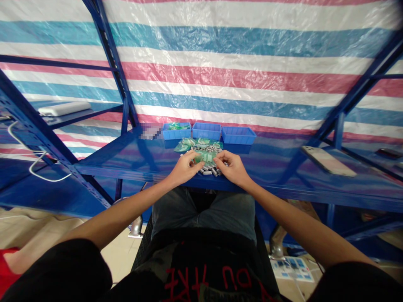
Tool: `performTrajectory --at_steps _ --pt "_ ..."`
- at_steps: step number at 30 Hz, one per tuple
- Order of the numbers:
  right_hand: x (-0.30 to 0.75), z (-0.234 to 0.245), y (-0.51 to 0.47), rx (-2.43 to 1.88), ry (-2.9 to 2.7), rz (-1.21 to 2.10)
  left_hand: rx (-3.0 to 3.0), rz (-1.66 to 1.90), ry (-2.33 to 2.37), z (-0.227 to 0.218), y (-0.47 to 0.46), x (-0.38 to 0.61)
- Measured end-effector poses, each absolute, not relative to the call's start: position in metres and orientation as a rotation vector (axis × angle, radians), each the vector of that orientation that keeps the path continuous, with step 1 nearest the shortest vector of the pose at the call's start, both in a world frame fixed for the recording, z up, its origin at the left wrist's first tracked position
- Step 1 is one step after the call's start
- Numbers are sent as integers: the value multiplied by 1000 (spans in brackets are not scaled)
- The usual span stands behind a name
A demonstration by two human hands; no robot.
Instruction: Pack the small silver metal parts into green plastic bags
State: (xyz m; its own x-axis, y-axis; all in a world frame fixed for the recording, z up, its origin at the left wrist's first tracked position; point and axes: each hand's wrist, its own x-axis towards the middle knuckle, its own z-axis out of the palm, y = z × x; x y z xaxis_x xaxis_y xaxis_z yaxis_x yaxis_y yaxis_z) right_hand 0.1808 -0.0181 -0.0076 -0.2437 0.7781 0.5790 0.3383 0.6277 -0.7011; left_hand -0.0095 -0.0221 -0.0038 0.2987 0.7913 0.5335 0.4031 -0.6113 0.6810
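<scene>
Both hands meet over a pile of small silvery metal pieces (207,172) near the front edge of the blue shelf table. Between them is a small translucent green plastic bag (206,157). My left hand (188,167) pinches the bag's left side with thumb and fingers. On the other side, my right hand (232,167) has its fingers closed at the bag's right edge. More green bags (185,144) lie just behind the metal pieces. What is inside the held bag is too small to make out.
Behind the pile stand three blue bins: a left bin (176,134) containing green bags, a middle bin (206,132) and a right bin (238,136). A phone (329,161) lies at the right. Blue rack posts (115,63) rise at both sides. A white device (65,109) sits on the left shelf.
</scene>
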Motion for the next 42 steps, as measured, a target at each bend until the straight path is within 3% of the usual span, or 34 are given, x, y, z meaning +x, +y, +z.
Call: performTrajectory --at_steps 16,36,42 --pt "178 -1 -27 -838 -1988 339 2113 1218 1133 -4 -25 -7" --pt "179 -3 -22 -901 -1811 531 2136 1236 1114 -8 -19 -12" --pt "179 0 -26 -888 -1865 438 2283 1226 1106 -5 -23 -12"
